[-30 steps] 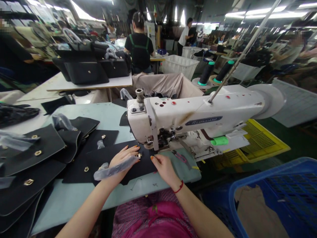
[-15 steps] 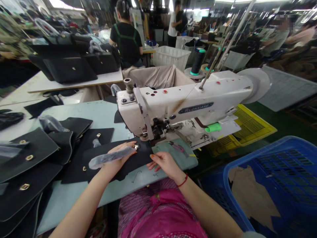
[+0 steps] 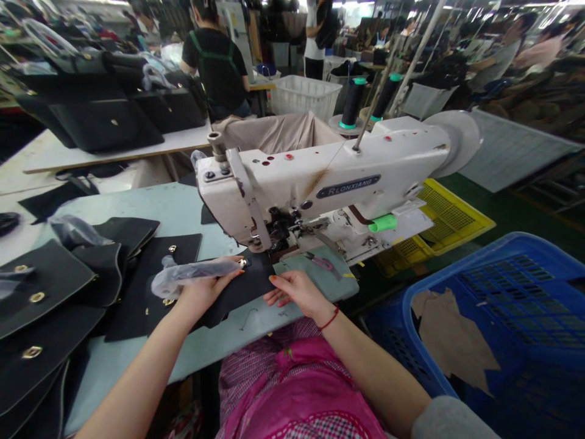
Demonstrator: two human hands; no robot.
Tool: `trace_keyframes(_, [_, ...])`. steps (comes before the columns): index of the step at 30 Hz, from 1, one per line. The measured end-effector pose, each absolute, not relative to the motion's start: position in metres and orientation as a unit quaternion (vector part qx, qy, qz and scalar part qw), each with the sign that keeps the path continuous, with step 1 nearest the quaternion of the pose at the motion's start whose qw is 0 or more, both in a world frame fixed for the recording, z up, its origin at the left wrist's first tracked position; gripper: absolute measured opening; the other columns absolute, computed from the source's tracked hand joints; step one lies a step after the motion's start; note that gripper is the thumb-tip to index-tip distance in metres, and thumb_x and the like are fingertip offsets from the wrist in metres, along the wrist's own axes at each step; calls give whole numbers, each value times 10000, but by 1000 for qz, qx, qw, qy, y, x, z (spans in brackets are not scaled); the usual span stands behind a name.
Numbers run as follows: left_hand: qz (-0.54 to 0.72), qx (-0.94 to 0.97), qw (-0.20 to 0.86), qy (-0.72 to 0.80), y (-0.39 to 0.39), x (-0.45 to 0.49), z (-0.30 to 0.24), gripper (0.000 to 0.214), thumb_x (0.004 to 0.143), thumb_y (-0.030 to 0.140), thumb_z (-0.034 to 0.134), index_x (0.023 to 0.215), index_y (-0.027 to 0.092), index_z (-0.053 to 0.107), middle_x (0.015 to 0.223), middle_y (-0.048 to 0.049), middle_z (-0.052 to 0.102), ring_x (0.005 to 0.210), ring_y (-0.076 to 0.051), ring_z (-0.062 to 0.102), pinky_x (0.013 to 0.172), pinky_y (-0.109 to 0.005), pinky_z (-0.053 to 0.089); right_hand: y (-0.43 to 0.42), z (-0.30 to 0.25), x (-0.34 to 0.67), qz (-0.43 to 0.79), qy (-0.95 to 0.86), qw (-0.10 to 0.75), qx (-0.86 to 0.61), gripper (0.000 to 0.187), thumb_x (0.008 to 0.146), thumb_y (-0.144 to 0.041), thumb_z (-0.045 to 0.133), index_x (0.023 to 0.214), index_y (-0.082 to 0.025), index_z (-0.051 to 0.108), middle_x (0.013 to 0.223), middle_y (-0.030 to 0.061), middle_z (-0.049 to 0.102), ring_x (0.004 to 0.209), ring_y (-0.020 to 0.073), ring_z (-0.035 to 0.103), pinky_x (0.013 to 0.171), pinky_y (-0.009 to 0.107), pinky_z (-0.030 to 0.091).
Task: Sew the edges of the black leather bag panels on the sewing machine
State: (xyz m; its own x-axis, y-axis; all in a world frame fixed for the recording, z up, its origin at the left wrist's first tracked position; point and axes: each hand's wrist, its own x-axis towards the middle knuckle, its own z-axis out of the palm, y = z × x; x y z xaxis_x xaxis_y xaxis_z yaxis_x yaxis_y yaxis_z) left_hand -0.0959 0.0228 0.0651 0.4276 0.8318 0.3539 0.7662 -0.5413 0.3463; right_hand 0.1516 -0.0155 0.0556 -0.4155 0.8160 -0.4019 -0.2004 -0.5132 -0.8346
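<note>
Blue desk: sewing machine, black panel at its needle end, overlapping black panels left, pink-handled scissors right.

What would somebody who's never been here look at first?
Probably the long white metal sewing machine stretching across the middle. Just below its left end, the person's left hand is on a flat black leather-like panel, with the right hand at its right edge. Next, maybe the big blue plastic basket at lower right, with flat tan scraps inside.
</note>
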Motion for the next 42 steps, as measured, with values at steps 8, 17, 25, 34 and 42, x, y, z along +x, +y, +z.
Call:
trace_keyframes(8, [229, 824, 135, 500, 23, -101, 58, 397, 924, 491, 488, 1214, 246, 605, 1189, -46, 696, 1080, -253, 657, 992, -396, 491, -19, 34, 145, 728, -381, 359, -442, 496, 742, -615, 665, 777, -121, 636, 740, 98, 736, 604, 142, 677, 529, 201, 466])
trace_keyframes(17, [205, 869, 46, 447, 21, -99, 60, 378, 963, 428, 450, 1128, 145, 639, 1187, -93, 686, 1102, -252, 643, 1019, -392, 485, -22, 25, 143, 660, -448, 368, -477, 582, 764, -710, 560, 733, -132, 624, 709, 94, 724, 598, 154, 671, 569, 238, 493])
trace_keyframes(25, [200, 890, 17, 410, 24, -96, 69, 336, 976, 384, 416, 1042, 187, 679, 1159, -89, 694, 1099, -241, 643, 1050, -425, 455, -18, 28, 144, 671, -441, 355, -478, 560, 760, -695, 578, 714, -139, 621, 676, 82, 714, 566, 150, 657, 555, 236, 484])
trace_keyframes(34, [164, 904, 65, 389, 38, -101, 79, 369, 1001, 334, 362, 1034, 143, 677, 1146, -71, 693, 1108, -219, 627, 1121, -466, 367, -7, 32, 142, 692, -426, 356, -462, 562, 753, -688, 597, 692, -129, 625, 668, 89, 707, 540, 141, 641, 546, 237, 488])
trace_keyframes(42, [168, 874, 72, 450, 48, -99, 88, 517, 980, 442, 310, 968, 114, 710, 1003, -113, 715, 1002, -253, 653, 933, -446, 510, 6, 36, 139, 708, -413, 346, -456, 601, 715, -724, 604, 666, -125, 619, 638, 70, 690, 524, 123, 630, 531, 221, 492])
